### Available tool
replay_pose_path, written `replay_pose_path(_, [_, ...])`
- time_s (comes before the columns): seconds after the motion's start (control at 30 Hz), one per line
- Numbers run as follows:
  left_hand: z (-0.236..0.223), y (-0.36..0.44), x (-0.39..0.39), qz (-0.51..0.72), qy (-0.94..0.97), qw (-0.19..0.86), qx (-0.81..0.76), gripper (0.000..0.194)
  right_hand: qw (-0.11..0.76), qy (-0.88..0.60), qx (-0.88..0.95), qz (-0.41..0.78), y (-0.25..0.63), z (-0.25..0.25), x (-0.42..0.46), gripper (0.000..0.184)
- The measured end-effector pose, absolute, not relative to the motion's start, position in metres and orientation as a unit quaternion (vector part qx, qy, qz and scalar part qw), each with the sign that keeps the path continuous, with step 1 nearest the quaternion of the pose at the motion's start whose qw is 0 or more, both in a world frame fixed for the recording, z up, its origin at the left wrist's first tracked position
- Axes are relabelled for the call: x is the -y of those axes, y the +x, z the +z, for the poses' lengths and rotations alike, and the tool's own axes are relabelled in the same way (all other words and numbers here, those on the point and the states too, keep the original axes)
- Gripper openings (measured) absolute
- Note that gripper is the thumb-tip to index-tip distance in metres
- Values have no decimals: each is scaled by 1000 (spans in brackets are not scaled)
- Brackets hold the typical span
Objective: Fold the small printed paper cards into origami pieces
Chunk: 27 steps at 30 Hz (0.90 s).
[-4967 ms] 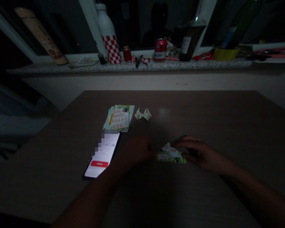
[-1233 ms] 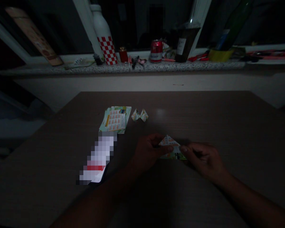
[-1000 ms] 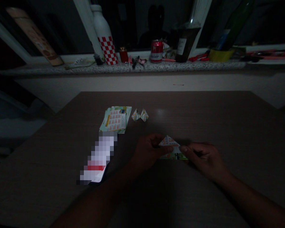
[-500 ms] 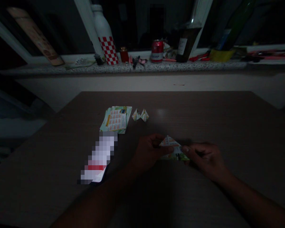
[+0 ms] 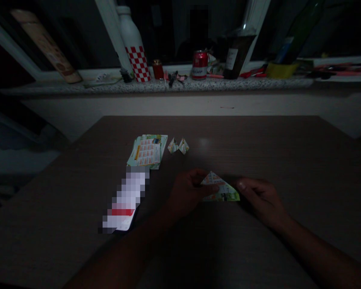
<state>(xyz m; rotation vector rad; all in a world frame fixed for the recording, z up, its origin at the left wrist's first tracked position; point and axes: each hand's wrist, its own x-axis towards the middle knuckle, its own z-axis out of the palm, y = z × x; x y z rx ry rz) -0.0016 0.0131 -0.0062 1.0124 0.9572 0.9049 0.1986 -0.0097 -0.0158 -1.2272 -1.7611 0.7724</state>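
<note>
Printed paper folded into a triangle [image 5: 225, 192] is in my left hand [image 5: 188, 192], the thumb lying across its face and the fingers behind it. The paper's top point and right corner show; its left part is covered by the hand. Just right of the sloping paper edge is my right hand [image 5: 260, 196], thumb against curled fingers, with nothing visible in the pinch. Beyond my left hand, a small folded paper piece with two pointed halves [image 5: 178, 146] stands on the table. A stack of printed paper sheets [image 5: 146, 151] lies to its left.
A phone [image 5: 128, 196] with a lit screen lies left of my left forearm, below the stack. Along the granite windowsill [image 5: 174, 85] behind the table [image 5: 258, 140] stand a red-checked white bottle [image 5: 137, 56], a red can [image 5: 199, 65], a dark cup [image 5: 236, 56] and small items.
My right thumb has come off the folded paper and moved slightly right, so the paper's right corner now shows. My left hand keeps its hold in nearly the same place.
</note>
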Motion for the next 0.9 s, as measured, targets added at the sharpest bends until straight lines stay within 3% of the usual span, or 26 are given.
replay_pose_path(0.23, [-9, -1, -12, 377, 481, 671, -419, 33, 409, -470, 713, 321, 192, -11, 11, 23])
replay_pose_path(0.57, [-8, -6, -13, 360, 548, 642, -397, 48, 429, -516, 656, 347, 194, -14, 11, 26])
replay_pose_path(0.9, [-14, -6, -16, 403, 540, 611, -415, 32, 433, -508, 631, 395, 193, -16, 10, 18])
